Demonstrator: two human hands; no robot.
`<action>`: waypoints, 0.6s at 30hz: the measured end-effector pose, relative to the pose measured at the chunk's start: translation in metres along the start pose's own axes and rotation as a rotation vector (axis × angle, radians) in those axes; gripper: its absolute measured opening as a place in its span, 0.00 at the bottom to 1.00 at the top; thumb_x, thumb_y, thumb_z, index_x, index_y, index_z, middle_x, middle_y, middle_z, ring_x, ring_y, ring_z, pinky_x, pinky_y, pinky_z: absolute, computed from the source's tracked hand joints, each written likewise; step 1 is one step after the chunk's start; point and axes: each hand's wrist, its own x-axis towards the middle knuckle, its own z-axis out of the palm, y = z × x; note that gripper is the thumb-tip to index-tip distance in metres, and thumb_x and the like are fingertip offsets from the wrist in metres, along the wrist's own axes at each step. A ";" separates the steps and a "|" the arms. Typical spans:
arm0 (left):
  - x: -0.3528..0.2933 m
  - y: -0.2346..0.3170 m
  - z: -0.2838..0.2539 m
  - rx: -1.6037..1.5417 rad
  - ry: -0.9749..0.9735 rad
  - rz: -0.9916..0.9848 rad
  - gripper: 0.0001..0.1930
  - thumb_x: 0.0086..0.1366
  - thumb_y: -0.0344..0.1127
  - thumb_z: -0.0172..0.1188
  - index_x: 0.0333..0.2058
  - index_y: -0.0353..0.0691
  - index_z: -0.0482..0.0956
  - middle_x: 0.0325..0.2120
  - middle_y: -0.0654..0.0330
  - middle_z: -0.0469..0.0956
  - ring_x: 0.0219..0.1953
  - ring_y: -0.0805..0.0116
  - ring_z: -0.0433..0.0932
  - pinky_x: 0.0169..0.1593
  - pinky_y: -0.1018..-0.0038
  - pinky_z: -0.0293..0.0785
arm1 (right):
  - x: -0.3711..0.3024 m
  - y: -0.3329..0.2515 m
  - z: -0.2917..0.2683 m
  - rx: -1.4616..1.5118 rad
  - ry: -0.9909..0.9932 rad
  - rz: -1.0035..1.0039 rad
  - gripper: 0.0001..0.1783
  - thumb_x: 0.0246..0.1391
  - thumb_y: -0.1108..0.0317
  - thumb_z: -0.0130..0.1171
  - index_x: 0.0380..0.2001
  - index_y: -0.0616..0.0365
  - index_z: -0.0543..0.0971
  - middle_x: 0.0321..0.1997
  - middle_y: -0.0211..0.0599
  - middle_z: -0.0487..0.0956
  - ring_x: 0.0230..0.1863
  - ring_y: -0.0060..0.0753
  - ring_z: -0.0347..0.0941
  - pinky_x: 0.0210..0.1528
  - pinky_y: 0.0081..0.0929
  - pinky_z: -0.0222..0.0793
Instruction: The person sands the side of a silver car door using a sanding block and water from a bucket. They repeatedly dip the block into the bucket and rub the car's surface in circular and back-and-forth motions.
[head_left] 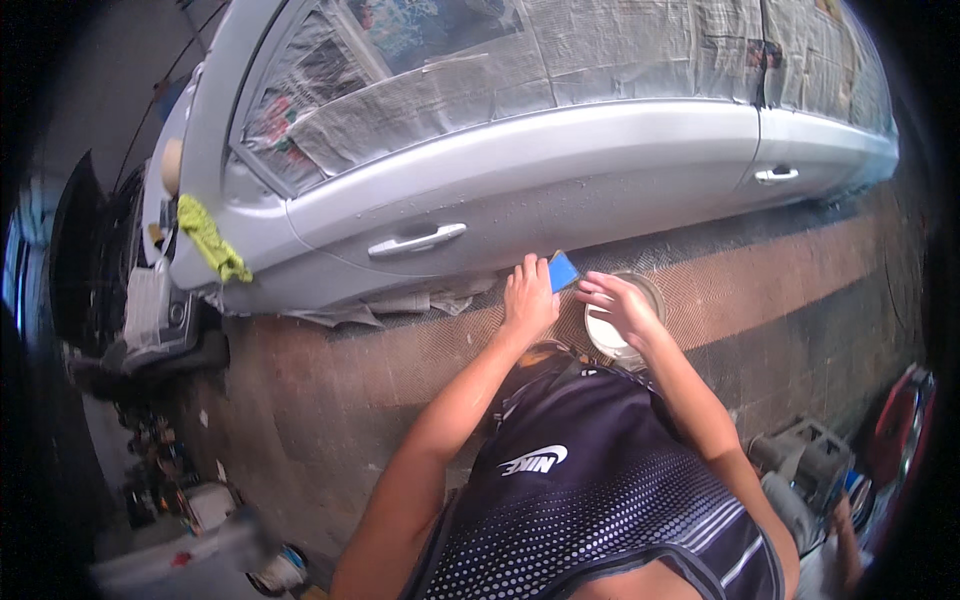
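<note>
My left hand [530,297] is closed on a small blue block [563,271], its fingers over the block's left side. The block looks like a sanding block, but its underside is hidden. Just right of it, my right hand [617,303] hangs with fingers stretched out and nothing visible in them. Below that hand stands a round bucket [655,292] with whitish contents, partly covered by the hand and forearm. Beyond both hands runs the side of a silver-grey car [520,200], with drops on the door. A pale door handle [418,241] lies left of my left hand.
Newspaper [430,100] covers the car's windows. A yellow-green cloth [210,238] hangs at the car's left end. More paper [400,306] lies under the door's lower edge. Grey crates [810,450] and another person's arm [846,535] are at the lower right.
</note>
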 end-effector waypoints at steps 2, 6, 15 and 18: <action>-0.014 -0.001 0.020 -0.029 -0.036 -0.172 0.39 0.54 0.38 0.73 0.62 0.31 0.66 0.54 0.44 0.71 0.55 0.45 0.74 0.58 0.53 0.73 | -0.010 -0.007 -0.061 -0.161 0.034 -0.016 0.29 0.68 0.53 0.54 0.65 0.58 0.70 0.64 0.42 0.77 0.66 0.41 0.72 0.71 0.47 0.59; -0.088 -0.054 0.065 -0.062 -0.172 -0.662 0.45 0.57 0.44 0.72 0.70 0.43 0.59 0.56 0.42 0.73 0.59 0.42 0.75 0.60 0.53 0.74 | -0.007 0.039 -0.233 -0.092 0.397 0.094 0.21 0.68 0.56 0.52 0.57 0.56 0.78 0.52 0.36 0.83 0.56 0.34 0.78 0.63 0.40 0.66; -0.304 -0.131 0.147 -0.139 -0.791 -1.059 0.39 0.64 0.51 0.62 0.73 0.69 0.59 0.66 0.48 0.71 0.64 0.44 0.73 0.65 0.53 0.71 | -0.195 0.167 -0.614 -1.574 0.696 0.551 0.18 0.58 0.63 0.60 0.50 0.58 0.79 0.37 0.40 0.82 0.30 0.40 0.80 0.35 0.41 0.77; -0.320 -0.168 0.101 -0.024 -0.575 -1.039 0.36 0.66 0.51 0.61 0.72 0.68 0.62 0.65 0.47 0.72 0.66 0.43 0.70 0.67 0.53 0.68 | -0.169 0.223 -0.479 -0.372 1.153 0.498 0.17 0.54 0.64 0.59 0.44 0.63 0.82 0.39 0.48 0.84 0.38 0.44 0.83 0.43 0.42 0.77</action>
